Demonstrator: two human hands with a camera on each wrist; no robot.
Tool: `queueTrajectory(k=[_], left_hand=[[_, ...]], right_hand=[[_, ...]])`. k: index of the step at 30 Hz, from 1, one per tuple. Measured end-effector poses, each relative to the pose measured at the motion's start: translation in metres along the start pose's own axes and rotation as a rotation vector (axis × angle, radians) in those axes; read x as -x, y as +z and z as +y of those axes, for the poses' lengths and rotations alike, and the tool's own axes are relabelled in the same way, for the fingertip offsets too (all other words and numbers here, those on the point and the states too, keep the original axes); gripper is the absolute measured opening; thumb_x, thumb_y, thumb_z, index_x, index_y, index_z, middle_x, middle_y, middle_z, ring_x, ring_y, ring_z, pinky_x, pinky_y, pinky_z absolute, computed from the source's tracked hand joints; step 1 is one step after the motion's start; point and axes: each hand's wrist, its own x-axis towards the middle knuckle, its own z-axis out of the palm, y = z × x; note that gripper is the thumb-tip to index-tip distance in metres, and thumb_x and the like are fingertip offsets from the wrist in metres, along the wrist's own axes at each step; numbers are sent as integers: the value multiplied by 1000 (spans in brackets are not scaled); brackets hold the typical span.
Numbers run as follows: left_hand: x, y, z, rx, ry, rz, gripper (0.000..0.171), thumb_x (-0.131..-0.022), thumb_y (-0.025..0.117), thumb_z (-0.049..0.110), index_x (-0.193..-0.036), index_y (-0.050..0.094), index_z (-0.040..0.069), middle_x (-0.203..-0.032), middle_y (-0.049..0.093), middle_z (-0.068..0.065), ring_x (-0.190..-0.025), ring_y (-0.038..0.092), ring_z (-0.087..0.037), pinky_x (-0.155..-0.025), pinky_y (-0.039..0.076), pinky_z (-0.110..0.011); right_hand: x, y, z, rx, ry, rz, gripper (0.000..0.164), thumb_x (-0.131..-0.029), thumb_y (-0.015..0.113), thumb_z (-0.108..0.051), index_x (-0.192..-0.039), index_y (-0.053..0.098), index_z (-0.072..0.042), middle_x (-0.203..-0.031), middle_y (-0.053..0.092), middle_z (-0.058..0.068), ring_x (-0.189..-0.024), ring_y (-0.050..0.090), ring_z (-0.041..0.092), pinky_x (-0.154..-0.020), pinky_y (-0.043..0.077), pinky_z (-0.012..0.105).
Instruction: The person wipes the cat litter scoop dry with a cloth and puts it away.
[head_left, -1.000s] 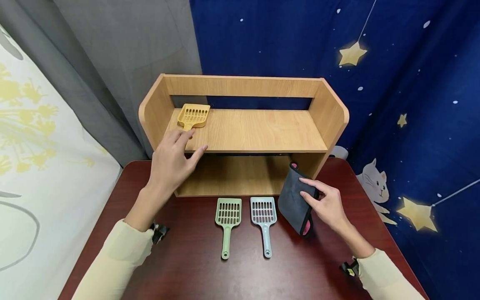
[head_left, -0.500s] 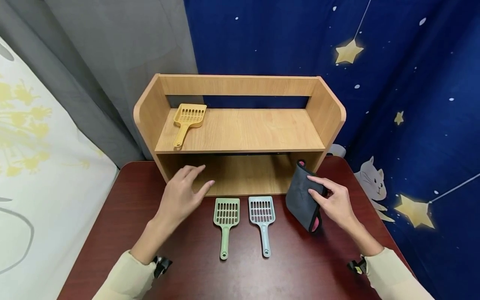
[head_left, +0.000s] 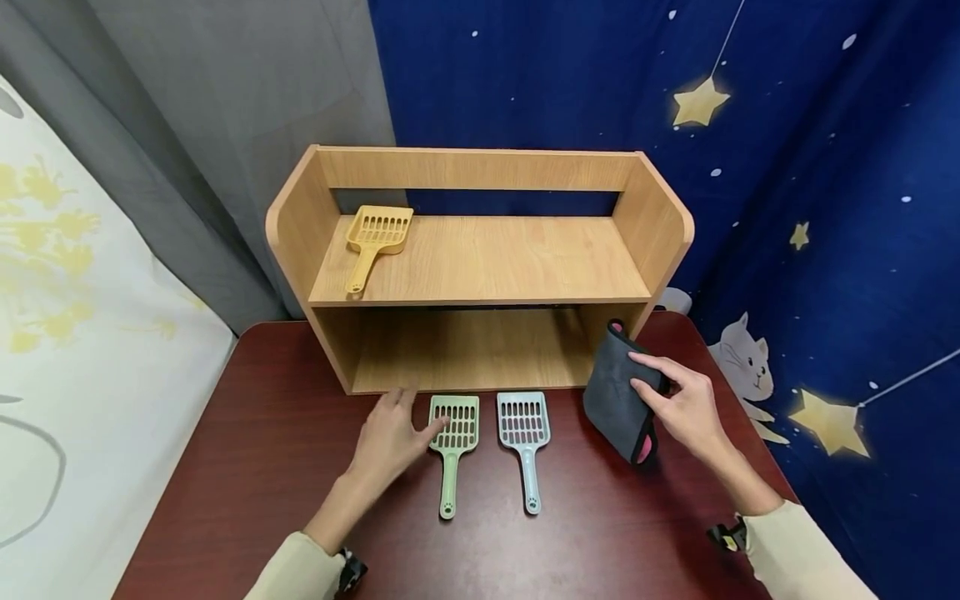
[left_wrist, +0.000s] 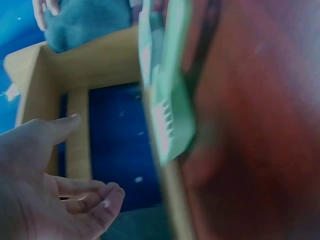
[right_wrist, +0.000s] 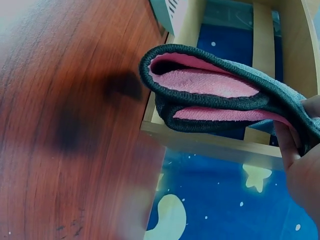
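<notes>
In the head view my left hand [head_left: 392,443] is beside the head of a green litter scoop [head_left: 449,467], its thumb overlapping the slotted head. The left wrist view has the fingers apart from the thumb with nothing between them. My right hand [head_left: 686,408] pinches a folded cloth [head_left: 618,398] by its right side. Dark grey outside, the cloth shows a pink inner face [right_wrist: 205,82] and black stitched edging in the right wrist view. A light blue litter scoop [head_left: 523,425] lies between the green one and the cloth, handle toward me.
A yellow litter scoop [head_left: 378,233] sits on the upper level of a two-level wooden shelf [head_left: 487,262], at its left end. The shelf stands at the back of a dark red table [head_left: 247,467]. Behind hang grey and blue curtains [head_left: 525,75].
My left hand has left the yellow scoop's handle on the upper shelf and come down toward the green scoop. The right hand has shifted slightly right, carrying the cloth.
</notes>
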Motion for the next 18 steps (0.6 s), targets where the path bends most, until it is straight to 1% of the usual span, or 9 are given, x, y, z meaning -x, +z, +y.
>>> queueTrajectory(k=[3,6,8,11,14,18], left_hand=[[7,15,0,8,-64,-79,90,-85,87,51,-145,56,-9,-137,60,-33,-122,62,-49,-86,57,-63],[13,28,2,15,-90,-119,96,-84,86,54,-148,53,-10,-134,60,-31,-119,62,-47,-87,58,-60],[16,35,3,13,-99,-136,101,-83,87,56,-149,50,-11,-132,60,-31,-119,62,-46,-87,58,-59],[21,44,4,4,-115,-160,109,-81,86,60,-151,46,-13,-135,58,-32,-121,61,-45,-87,58,-58],[25,50,4,-2,-131,-174,114,-80,87,61,-152,43,-15,-138,57,-34,-124,60,-45,-88,58,-57],[28,57,6,-11,-129,-177,118,-78,88,62,-151,42,-18,-139,55,-36,-126,57,-46,-92,57,-56]], right_hand=[[1,-2,3,9,0,-2,43,-79,80,20,-119,77,5,-107,77,22,-77,62,7,-61,48,10],[3,-4,4,16,2,0,42,-80,80,20,-119,77,5,-107,76,22,-75,60,8,-59,46,10],[4,-4,5,18,5,1,42,-80,80,20,-120,77,5,-107,76,22,-74,59,8,-59,46,11],[6,-5,5,15,14,-1,43,-80,80,20,-120,76,5,-107,76,22,-73,59,8,-59,46,11],[8,-5,6,12,18,-8,42,-81,80,19,-120,76,5,-107,76,23,-74,60,9,-59,47,11],[9,-5,6,16,21,-6,42,-80,80,19,-120,76,5,-107,76,23,-72,61,11,-58,47,11]])
